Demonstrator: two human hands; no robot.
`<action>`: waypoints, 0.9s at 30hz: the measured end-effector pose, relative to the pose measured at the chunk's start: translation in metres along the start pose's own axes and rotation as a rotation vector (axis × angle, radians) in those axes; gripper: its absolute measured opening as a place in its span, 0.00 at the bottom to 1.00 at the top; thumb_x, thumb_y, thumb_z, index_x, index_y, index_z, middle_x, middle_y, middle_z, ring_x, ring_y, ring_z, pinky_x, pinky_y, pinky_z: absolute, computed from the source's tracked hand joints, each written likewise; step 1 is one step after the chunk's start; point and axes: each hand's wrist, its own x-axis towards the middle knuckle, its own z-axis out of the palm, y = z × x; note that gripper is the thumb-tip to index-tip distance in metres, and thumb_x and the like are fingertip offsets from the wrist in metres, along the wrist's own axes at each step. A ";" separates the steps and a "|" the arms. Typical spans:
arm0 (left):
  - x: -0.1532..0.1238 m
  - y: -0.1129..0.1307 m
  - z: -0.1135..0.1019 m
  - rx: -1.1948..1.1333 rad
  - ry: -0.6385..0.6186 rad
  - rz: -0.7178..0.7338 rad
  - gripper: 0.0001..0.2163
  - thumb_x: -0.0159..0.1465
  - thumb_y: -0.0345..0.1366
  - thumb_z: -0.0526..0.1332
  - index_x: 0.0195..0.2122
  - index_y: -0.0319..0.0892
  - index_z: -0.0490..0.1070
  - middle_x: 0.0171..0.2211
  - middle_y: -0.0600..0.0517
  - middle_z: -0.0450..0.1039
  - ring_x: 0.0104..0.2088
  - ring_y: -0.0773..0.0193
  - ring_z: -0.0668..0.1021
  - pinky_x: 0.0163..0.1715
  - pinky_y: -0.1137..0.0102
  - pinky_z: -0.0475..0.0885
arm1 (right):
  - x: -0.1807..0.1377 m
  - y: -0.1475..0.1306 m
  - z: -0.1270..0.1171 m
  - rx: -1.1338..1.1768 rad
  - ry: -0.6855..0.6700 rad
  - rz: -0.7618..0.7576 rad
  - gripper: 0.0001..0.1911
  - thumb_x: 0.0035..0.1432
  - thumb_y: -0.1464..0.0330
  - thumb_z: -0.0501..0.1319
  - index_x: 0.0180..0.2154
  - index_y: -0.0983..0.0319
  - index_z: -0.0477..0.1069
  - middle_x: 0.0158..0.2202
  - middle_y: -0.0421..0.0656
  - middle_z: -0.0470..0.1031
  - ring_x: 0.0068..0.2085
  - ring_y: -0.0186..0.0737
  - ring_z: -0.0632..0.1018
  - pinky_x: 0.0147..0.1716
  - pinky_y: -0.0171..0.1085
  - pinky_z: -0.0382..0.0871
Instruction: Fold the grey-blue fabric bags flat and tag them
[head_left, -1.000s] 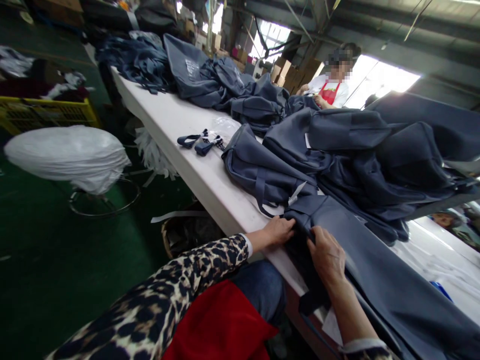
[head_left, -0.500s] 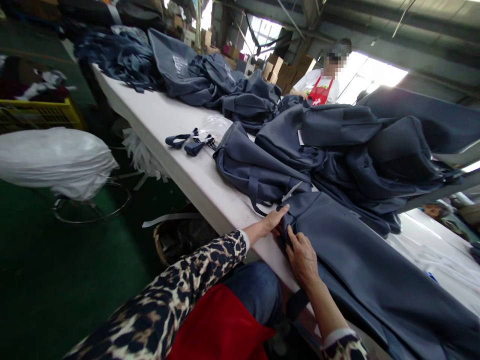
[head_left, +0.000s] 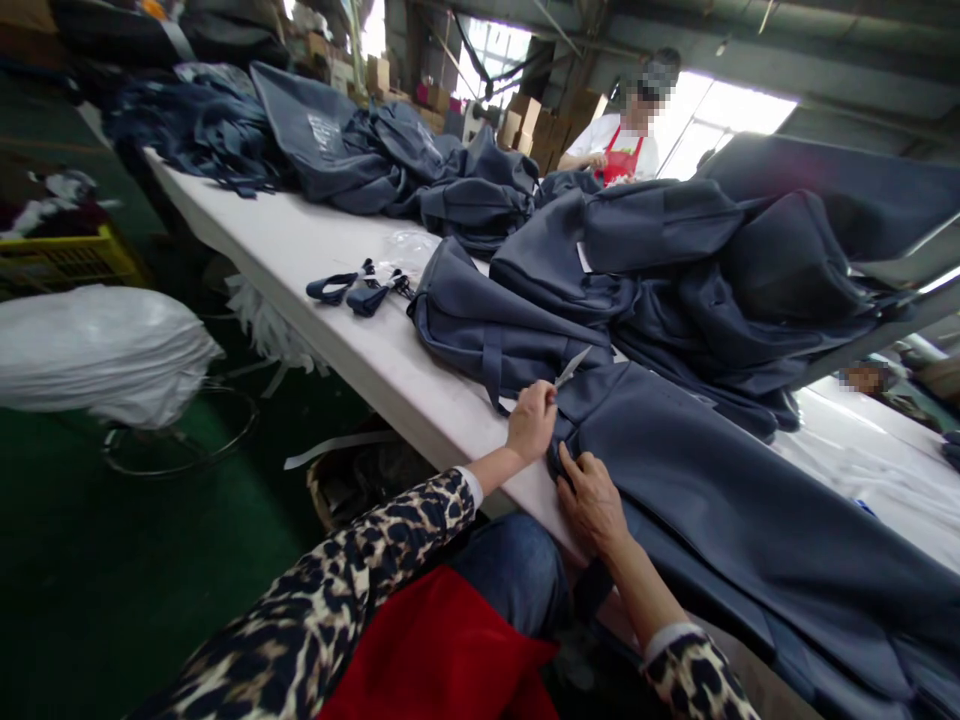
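A long dark blue bag (head_left: pixel 720 490) of smooth, leather-like material lies across the table's near edge. My right hand (head_left: pixel 592 500) grips the bag's left end, its fingertips pressed into a fold there. My left hand (head_left: pixel 531 425) is closed beside that same end, fingers curled in; whatever it pinches is hidden. A thin white strip (head_left: pixel 574 367) sticks up from just beyond my left fingertips, and I cannot tell if they touch it. Behind it rests another dark blue bag (head_left: pixel 495 335) with a strap.
More dark blue bags (head_left: pixel 675 230) are heaped along the white table (head_left: pixel 247 235). Two bundled straps (head_left: pixel 367 295) lie left of them. A white-covered stool (head_left: pixel 105 350), a yellow crate (head_left: pixel 71 260) and a box stand on the floor. A person in a red apron (head_left: pixel 622 160) is across the table.
My left hand has shifted up along the bag's end and its fingers have curled closed. My right hand stays on the bag's fold. The view has shifted slightly.
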 end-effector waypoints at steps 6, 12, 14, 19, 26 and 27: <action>0.013 0.011 0.043 0.396 -0.676 0.563 0.22 0.70 0.44 0.52 0.64 0.48 0.58 0.70 0.49 0.49 0.70 0.60 0.51 0.68 0.54 0.44 | 0.002 0.004 0.012 0.045 0.045 -0.024 0.20 0.60 0.71 0.54 0.53 0.63 0.71 0.51 0.53 0.72 0.54 0.55 0.69 0.54 0.52 0.65; 0.024 -0.001 0.053 0.630 -0.809 0.401 0.25 0.72 0.50 0.42 0.69 0.52 0.50 0.71 0.54 0.44 0.71 0.62 0.48 0.67 0.51 0.44 | 0.003 -0.012 -0.022 0.172 -0.111 0.070 0.28 0.56 0.70 0.62 0.58 0.66 0.66 0.57 0.56 0.67 0.56 0.55 0.68 0.57 0.54 0.62; 0.020 -0.005 0.054 0.639 -0.813 0.457 0.25 0.72 0.47 0.44 0.69 0.48 0.50 0.71 0.49 0.43 0.71 0.56 0.48 0.66 0.47 0.44 | -0.007 -0.006 -0.049 0.181 -0.170 0.066 0.25 0.57 0.67 0.64 0.56 0.60 0.69 0.53 0.51 0.70 0.51 0.49 0.71 0.54 0.48 0.67; 0.016 -0.021 0.058 0.688 -0.662 0.646 0.25 0.69 0.46 0.53 0.67 0.48 0.55 0.69 0.47 0.50 0.69 0.51 0.54 0.65 0.46 0.50 | -0.109 0.052 -0.138 0.179 0.062 0.266 0.24 0.63 0.65 0.61 0.60 0.52 0.65 0.51 0.43 0.72 0.50 0.42 0.71 0.53 0.43 0.67; -0.007 0.056 0.083 0.886 -0.656 0.828 0.13 0.64 0.35 0.60 0.49 0.38 0.74 0.57 0.37 0.69 0.57 0.43 0.71 0.61 0.41 0.52 | -0.317 0.137 -0.159 -0.028 0.189 0.777 0.21 0.59 0.60 0.62 0.54 0.52 0.73 0.52 0.47 0.73 0.52 0.52 0.71 0.53 0.52 0.70; -0.019 0.074 0.096 0.828 -0.704 0.881 0.12 0.65 0.34 0.59 0.47 0.39 0.74 0.57 0.39 0.70 0.56 0.46 0.72 0.62 0.47 0.56 | -0.329 0.141 -0.151 -0.021 0.181 0.786 0.21 0.59 0.61 0.62 0.54 0.52 0.73 0.51 0.47 0.74 0.52 0.52 0.71 0.53 0.52 0.70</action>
